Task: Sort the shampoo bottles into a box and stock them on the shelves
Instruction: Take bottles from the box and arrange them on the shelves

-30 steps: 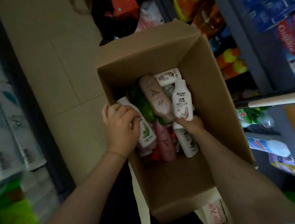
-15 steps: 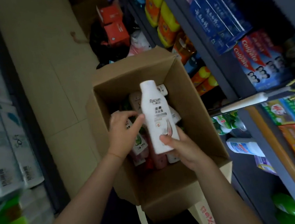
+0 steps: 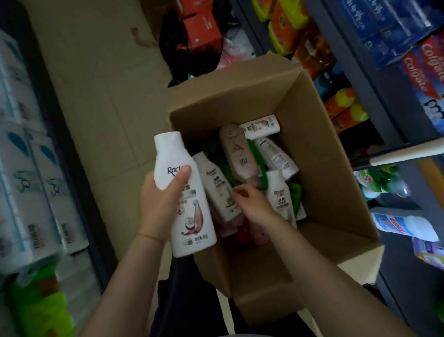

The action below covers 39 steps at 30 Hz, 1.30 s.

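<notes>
Head cam is looking down a narrow shop aisle at an open cardboard box [image 3: 318, 143] sitting on the floor between the shelves. Left hand [image 3: 162, 203] has a white shampoo bottle [image 3: 184, 195] wrapped up in it, fingers behind and thumb across the front label, cap pointing away from the person. That bottle is held up above the box's left edge, so it's clear of the pile.

Right hand [image 3: 253, 206] is down inside the box, fingers curled and touching the bottles in there, but I honestly can't tell if it has actually closed on one or is just resting on them.

Inside the box there's a jumble lying on their sides: a second white bottle [image 3: 218, 190] just beside the held one, a beige-pink bottle [image 3: 237, 153] in the middle, another white one [image 3: 280, 198] right next to the right hand, and a small white one [image 3: 261, 125] up by the far wall, plus some green and pink stuff underneath.

Right-side shelves have Colgate toothpaste boxes [image 3: 433, 80] and orange-yellow packs [image 3: 282, 15]. Left side is stacked with tissue packs [image 3: 10, 187].
</notes>
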{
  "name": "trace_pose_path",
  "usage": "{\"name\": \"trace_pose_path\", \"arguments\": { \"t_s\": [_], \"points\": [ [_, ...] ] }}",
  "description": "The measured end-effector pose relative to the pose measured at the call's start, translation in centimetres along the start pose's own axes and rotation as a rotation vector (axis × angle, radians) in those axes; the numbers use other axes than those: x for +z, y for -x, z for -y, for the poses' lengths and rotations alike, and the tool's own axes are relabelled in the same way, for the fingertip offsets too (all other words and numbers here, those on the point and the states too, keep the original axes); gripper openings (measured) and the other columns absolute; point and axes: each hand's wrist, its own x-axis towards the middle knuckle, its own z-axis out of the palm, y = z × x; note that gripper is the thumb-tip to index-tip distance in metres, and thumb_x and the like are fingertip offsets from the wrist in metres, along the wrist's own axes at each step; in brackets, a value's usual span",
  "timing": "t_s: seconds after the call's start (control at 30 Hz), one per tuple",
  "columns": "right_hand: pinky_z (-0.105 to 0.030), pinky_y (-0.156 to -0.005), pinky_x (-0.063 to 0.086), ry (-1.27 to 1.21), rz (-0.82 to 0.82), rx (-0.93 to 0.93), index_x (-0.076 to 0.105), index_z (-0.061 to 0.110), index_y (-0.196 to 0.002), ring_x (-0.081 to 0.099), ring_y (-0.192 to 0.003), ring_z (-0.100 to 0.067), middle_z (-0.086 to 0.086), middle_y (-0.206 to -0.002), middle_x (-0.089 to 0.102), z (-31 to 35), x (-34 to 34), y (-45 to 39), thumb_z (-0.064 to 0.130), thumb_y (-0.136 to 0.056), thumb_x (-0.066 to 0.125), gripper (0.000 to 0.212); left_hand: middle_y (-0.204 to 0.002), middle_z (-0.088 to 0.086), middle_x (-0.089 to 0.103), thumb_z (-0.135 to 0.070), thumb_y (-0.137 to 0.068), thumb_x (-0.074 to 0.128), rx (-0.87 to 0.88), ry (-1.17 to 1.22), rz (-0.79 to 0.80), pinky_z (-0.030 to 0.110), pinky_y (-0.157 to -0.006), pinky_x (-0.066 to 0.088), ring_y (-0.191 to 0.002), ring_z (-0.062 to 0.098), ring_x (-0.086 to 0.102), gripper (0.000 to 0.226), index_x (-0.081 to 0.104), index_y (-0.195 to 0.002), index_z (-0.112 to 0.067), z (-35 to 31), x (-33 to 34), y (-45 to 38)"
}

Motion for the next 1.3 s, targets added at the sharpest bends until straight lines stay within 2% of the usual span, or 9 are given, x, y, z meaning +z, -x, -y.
{"name": "trace_pose_path", "arguments": {
  "t_s": [0.1, 0.23, 0.4, 0.57, 0.73, 0.83, 0.97, 1.13, 1.3],
  "points": [
    [-0.036, -0.101, 0.046, 0.195, -0.032, 0.047, 0.055, 0.010, -0.133, 0.056, -0.120, -0.027, -0.010, -0.133, 0.059, -2.4, 2.9, -4.1, 0.040, -0.095, 0.060, 0.048, -0.086, 0.008, 0.075, -0.035, -0.089, 0.072, -0.095, 0.086, -0.006, 0.037, -0.066, 0.060, -0.073, 0.023, 0.073, 0.025, 0.064, -0.101, -0.015, 1.4, -1.7, -1.7],
    [-0.041, -0.104, 0.046, 0.052, -0.042, 0.143, 0.044, 0.008, -0.143, 0.056, -0.124, -0.028, -0.012, -0.139, 0.056, -4.1, 5.0, -7.3, 0.044, -0.085, 0.073, 0.074, -0.093, 0.013, 0.076, -0.036, -0.088, 0.073, -0.134, 0.065, 0.014, 0.041, -0.070, 0.061, -0.077, 0.027, 0.074, 0.033, 0.064, -0.107, -0.010, 3.2, -2.9, -3.2],
    [-0.043, -0.078, 0.061, -0.160, 0.024, 0.164, 0.060, 0.017, -0.126, 0.071, -0.097, -0.022, -0.007, -0.114, 0.072, -3.7, 5.7, -7.5, 0.024, -0.066, 0.091, 0.067, -0.094, 0.012, 0.076, -0.040, -0.089, 0.072, -0.218, 0.107, 0.066, 0.047, -0.078, 0.061, -0.081, 0.029, 0.074, 0.037, 0.063, -0.109, -0.011, 4.8, -3.5, -3.9],
    [-0.040, -0.069, 0.062, -0.230, 0.094, 0.161, 0.065, 0.016, -0.117, 0.072, -0.092, -0.026, -0.008, -0.105, 0.074, -0.5, 4.3, -4.3, 0.019, -0.074, 0.085, 0.047, -0.082, 0.004, 0.073, -0.045, -0.101, 0.050, -0.294, 0.234, 0.102, 0.035, -0.070, 0.058, -0.068, 0.019, 0.070, 0.033, 0.065, -0.094, -0.016, 3.2, -3.7, -3.9],
    [-0.037, -0.074, 0.061, -0.446, 0.018, 0.009, 0.059, 0.026, -0.122, 0.073, -0.096, -0.019, -0.001, -0.110, 0.074, 3.0, 0.9, 3.2, 0.017, -0.082, 0.079, 0.045, -0.105, 0.012, 0.074, -0.051, -0.094, 0.056, -0.269, 0.278, 0.148, 0.037, -0.070, 0.060, -0.081, 0.023, 0.073, 0.052, 0.055, -0.126, -0.010, 0.1, -2.4, -2.7],
    [-0.042, -0.083, 0.058, -0.588, -0.028, -0.066, 0.062, 0.032, -0.120, 0.073, -0.100, -0.021, -0.001, -0.110, 0.075, 5.0, -1.5, 8.6, 0.034, -0.090, 0.067, 0.030, -0.095, 0.007, 0.073, -0.046, -0.094, 0.062, -0.193, 0.240, 0.190, 0.036, -0.064, 0.059, -0.074, 0.020, 0.073, 0.039, 0.051, -0.119, -0.018, -1.8, -0.7, -0.7],
    [-0.041, -0.085, 0.058, -0.476, -0.056, -0.171, 0.063, 0.035, -0.118, 0.073, -0.098, -0.019, 0.002, -0.109, 0.075, 6.9, -3.8, 13.8, 0.044, -0.095, 0.059, 0.025, -0.110, 0.011, 0.074, -0.049, -0.079, 0.075, -0.122, 0.230, 0.333, 0.043, -0.076, 0.060, -0.093, 0.027, 0.074, 0.061, 0.056, -0.125, -0.015, -3.5, 2.6, 2.3],
    [-0.041, -0.087, 0.057, -0.108, -0.225, -0.293, 0.058, 0.034, -0.097, 0.066, -0.095, -0.012, 0.003, -0.107, 0.062, 6.4, -4.3, 15.7, 0.061, -0.094, 0.046, 0.030, -0.115, 0.017, 0.072, -0.032, -0.078, 0.079, -0.168, 0.260, 0.528, 0.042, -0.078, 0.060, -0.101, 0.032, 0.071, 0.058, 0.059, -0.129, -0.014, -3.3, 6.4, 4.7],
    [-0.030, -0.074, 0.051, -0.276, -0.374, -0.179, 0.064, 0.032, -0.077, 0.064, -0.079, -0.011, 0.007, -0.082, 0.066, 2.3, -6.6, 14.2, 0.048, -0.101, 0.045, 0.035, -0.106, 0.017, 0.074, -0.028, -0.076, 0.076, -0.298, 0.227, 0.521, 0.038, -0.068, 0.060, -0.087, 0.029, 0.073, 0.055, 0.060, -0.126, -0.010, -1.3, 8.8, 4.1]
  ]
}}
